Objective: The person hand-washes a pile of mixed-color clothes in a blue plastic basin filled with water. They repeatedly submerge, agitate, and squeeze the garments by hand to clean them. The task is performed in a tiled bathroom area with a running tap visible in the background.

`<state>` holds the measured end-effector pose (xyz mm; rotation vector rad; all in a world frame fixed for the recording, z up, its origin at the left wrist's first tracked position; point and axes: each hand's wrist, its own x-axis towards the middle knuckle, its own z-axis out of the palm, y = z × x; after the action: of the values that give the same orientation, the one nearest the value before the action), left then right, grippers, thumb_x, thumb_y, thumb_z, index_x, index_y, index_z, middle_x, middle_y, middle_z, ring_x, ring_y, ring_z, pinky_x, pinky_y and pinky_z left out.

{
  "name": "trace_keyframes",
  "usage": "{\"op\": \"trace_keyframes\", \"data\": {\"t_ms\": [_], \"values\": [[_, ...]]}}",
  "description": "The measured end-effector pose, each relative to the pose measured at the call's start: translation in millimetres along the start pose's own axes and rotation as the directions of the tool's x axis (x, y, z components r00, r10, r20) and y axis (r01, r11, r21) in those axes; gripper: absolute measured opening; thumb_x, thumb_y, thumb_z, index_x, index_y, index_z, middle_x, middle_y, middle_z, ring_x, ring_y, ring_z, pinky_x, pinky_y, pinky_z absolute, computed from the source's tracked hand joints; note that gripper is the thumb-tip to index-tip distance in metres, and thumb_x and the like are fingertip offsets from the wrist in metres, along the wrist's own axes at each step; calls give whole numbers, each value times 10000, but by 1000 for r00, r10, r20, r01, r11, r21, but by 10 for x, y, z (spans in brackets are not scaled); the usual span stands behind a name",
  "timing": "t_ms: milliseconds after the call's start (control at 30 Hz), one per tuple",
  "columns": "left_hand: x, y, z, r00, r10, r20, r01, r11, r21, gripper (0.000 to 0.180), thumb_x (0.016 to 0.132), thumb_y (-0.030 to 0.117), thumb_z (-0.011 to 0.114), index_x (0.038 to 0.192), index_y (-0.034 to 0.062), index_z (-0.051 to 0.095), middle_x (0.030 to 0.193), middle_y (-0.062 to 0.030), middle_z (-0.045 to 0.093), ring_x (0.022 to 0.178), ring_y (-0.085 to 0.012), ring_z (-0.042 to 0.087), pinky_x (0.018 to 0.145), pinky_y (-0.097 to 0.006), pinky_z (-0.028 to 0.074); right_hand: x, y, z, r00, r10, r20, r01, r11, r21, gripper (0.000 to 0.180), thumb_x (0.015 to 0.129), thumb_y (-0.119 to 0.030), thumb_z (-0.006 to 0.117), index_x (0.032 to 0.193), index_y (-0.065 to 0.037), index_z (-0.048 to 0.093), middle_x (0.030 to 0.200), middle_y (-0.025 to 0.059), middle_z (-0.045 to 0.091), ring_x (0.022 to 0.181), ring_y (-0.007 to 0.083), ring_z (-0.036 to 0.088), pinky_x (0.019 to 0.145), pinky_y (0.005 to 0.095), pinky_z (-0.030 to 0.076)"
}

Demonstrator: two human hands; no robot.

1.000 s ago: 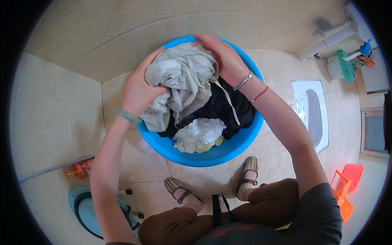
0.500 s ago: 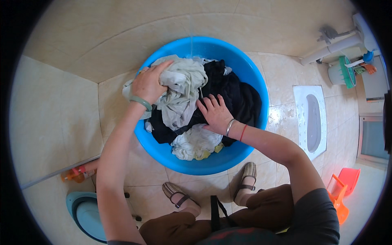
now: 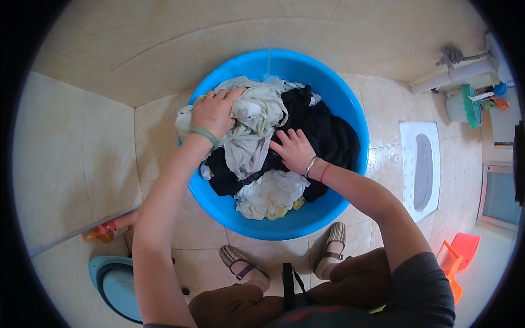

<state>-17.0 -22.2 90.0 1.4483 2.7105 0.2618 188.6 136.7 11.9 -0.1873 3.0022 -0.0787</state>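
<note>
A large round blue tub (image 3: 355,180) holds a heap of laundry. At its left side, my left hand (image 3: 214,113) is closed on a pale grey-green garment (image 3: 257,109), its thumb and fingers bent into the folds. My right hand (image 3: 298,153) rests on black clothing (image 3: 333,136) near the middle, palm down with fingers apart, beside the pale garment's edge. A white crumpled cloth (image 3: 270,192) with yellow bits (image 3: 278,213) lies near the front. A thin stream of water (image 3: 268,63) falls at the tub's far rim.
Tiled wall (image 3: 208,38) stands close behind the tub. To the right is a white squat toilet (image 3: 422,169), with a bucket (image 3: 458,107) beyond it. A red dustpan (image 3: 465,250) lies at lower right. A teal seat (image 3: 117,284) and orange bottles (image 3: 104,233) are at lower left.
The tub and room have shifted slightly right in view. My right hand's fingers have drawn closer together and bent more on the black clothing. My left hand keeps to the pale garment.
</note>
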Motion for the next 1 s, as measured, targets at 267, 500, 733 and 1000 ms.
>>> {"op": "trace_keyframes", "data": {"t_ms": [267,500,733,1000], "values": [[44,-21,393,994,-108,1,107,989,100,742,750,142,755,1406,294,444,1187,-61,572,1081,-352,570,874,-466,512,-448,-77,-258,982,-137,-133,177,912,371,435,649,-126,712,1074,-127,620,1014,77,551,899,281,603,755,402,531],[57,-43,597,996,-73,-47,77,992,104,758,760,129,737,1428,311,428,1212,-52,549,1105,-342,542,853,-468,520,-771,-223,-404,979,-192,-63,200,870,451,476,637,-178,742,1094,-89,638,1035,116,559,917,310,603,791,411,524],[-82,52,664,994,-59,-93,65,995,72,606,905,110,542,1448,341,407,1313,-72,514,1175,-333,507,960,-511,444,-741,-209,-342,982,-161,102,99,887,451,634,782,-504,727,1238,-78,616,1094,106,634,961,309,591,854,412,473],[-210,95,420,996,-75,40,76,997,-32,854,772,93,711,1501,319,328,1460,-108,407,1320,-342,411,1058,-535,370,-381,758,-1088,917,387,97,-134,70,988,187,893,-93,676,1070,-40,700,983,79,728,970,153,677,900,281,511]]}}
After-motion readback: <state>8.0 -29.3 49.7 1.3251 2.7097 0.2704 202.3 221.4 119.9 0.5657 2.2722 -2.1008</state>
